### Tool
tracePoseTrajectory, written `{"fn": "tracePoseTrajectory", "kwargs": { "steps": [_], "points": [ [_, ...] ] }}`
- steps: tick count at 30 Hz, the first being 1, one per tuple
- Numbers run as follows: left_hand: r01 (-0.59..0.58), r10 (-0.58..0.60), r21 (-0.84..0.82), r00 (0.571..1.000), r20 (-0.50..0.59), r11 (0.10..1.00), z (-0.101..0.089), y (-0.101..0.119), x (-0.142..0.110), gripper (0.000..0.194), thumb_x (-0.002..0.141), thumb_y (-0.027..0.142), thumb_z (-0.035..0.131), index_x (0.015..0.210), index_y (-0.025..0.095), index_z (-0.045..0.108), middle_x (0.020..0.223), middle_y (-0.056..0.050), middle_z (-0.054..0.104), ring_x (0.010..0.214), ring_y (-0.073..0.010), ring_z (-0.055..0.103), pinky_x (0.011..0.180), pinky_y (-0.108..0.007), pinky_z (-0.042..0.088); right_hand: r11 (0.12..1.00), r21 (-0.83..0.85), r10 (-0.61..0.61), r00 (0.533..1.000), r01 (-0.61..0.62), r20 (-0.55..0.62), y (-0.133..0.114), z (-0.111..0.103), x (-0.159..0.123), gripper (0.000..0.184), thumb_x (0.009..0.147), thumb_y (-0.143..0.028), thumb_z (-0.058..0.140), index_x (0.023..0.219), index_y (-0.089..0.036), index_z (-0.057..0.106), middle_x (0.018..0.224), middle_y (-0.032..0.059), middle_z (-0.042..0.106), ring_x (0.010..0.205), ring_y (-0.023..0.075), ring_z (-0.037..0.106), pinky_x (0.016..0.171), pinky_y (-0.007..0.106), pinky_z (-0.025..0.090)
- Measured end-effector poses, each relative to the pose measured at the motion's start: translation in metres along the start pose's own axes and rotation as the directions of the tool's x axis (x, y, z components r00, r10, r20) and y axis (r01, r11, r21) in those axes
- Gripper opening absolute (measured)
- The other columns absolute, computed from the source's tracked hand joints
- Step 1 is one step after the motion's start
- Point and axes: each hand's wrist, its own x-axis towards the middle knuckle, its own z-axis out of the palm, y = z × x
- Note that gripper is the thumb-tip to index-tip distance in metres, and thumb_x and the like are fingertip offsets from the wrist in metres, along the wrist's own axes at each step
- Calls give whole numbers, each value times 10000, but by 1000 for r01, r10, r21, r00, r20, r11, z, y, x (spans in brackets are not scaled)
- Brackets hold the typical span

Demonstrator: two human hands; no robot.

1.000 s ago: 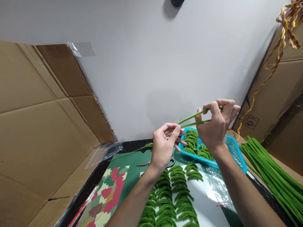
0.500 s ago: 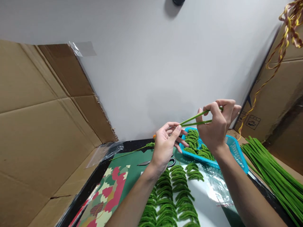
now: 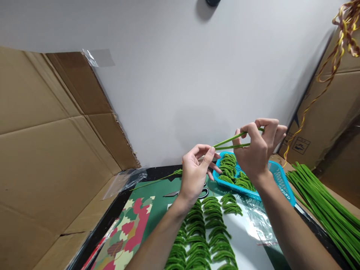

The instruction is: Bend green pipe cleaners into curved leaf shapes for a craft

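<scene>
A green pipe cleaner (image 3: 229,140), bent into two strands, stretches between my hands above the table. My left hand (image 3: 195,168) pinches the strands' meeting point between thumb and forefinger, its other fingers loosely spread. My right hand (image 3: 257,146) is closed on the other end, with the strands passing among its fingers. Behind the hands sits a blue plastic basket (image 3: 281,180) with bent green pieces (image 3: 228,165) in it. Below, rows of curved green pieces (image 3: 197,236) lie on a white sheet (image 3: 247,240). Scissors (image 3: 204,193) lie partly hidden behind my left wrist.
A bundle of straight green pipe cleaners (image 3: 323,210) lies at the right. Cardboard panels (image 3: 56,112) stand on both sides against a white wall. At left are a patterned sheet (image 3: 129,228) and a clear bag (image 3: 123,183). Yellow-brown twisted cord (image 3: 334,63) hangs at upper right.
Both hands have shifted very slightly left, with the pipe cleaner still held between them. Everything on the table looks the same.
</scene>
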Motion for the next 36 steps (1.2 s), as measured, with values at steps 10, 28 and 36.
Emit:
{"fn": "tracePoseTrajectory", "kwargs": {
  "steps": [10,28,36],
  "points": [
    [-2,6,90,999,-41,996,-1,-2,-1,351,920,499,732,952,153,680,878,-64,758,527,-140,716,341,-165,445,996,-42,-71,996,73,50,-2,-2,0,179,818,-86,613,724,-229,562,971,91,579,939,284,451,792,454,325],
    [-47,74,179,986,-147,983,-28,12,12,336,899,472,753,943,150,665,838,-29,690,482,-106,668,318,-163,426,871,370,-464,790,324,400,-12,-4,-4,237,1071,-361,540,1152,-212,706,801,-4,673,592,105,550,519,284,310],
    [-53,78,172,987,-143,984,-30,13,12,337,911,493,733,945,166,661,861,-35,686,486,-101,667,314,-162,435,876,375,-432,839,304,330,-12,-2,-7,178,1054,-327,575,1061,-239,729,725,-30,643,569,90,532,533,268,325]
  ]
}}
